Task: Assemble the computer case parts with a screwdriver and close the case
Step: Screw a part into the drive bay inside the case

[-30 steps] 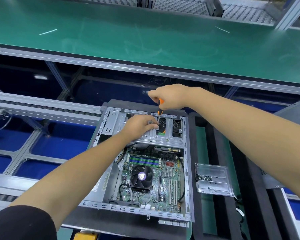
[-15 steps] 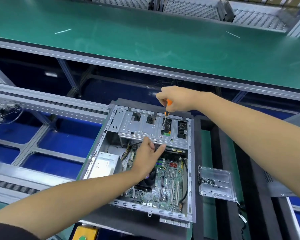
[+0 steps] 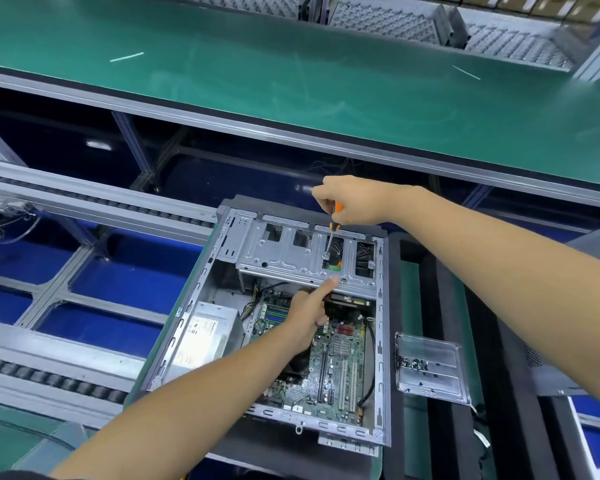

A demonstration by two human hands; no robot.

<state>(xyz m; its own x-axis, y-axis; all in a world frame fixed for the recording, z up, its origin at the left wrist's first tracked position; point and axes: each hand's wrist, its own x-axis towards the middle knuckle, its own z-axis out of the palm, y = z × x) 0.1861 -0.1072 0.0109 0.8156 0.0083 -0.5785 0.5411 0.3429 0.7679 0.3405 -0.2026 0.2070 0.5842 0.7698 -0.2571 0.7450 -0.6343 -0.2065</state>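
Observation:
An open grey computer case point(image 3: 201, 292) lies on its side, with the green motherboard point(image 3: 340, 362) and a silver power supply point(image 3: 205, 334) showing inside. A metal drive cage point(image 3: 288, 258) spans the far end of the case. My right hand point(image 3: 354, 200) grips an orange-handled screwdriver point(image 3: 334, 223) held upright, its tip on a screw on the cage. My left hand point(image 3: 309, 313) hovers over the motherboard, its index finger stretched out and touching the cage's near edge while the other fingers curl loosely.
A clear plastic tray point(image 3: 430, 375) with several small dark screws sits on black foam right of the case. A green conveyor belt point(image 3: 291, 74) runs across the far side. Roller rails point(image 3: 94, 202) and blue bins lie to the left. A grey case panel point(image 3: 551, 379) rests at the right.
My left hand left the drive cage, drew back over the motherboard, and now points one finger at the cage's near edge. My right hand kept the screwdriver on the cage.

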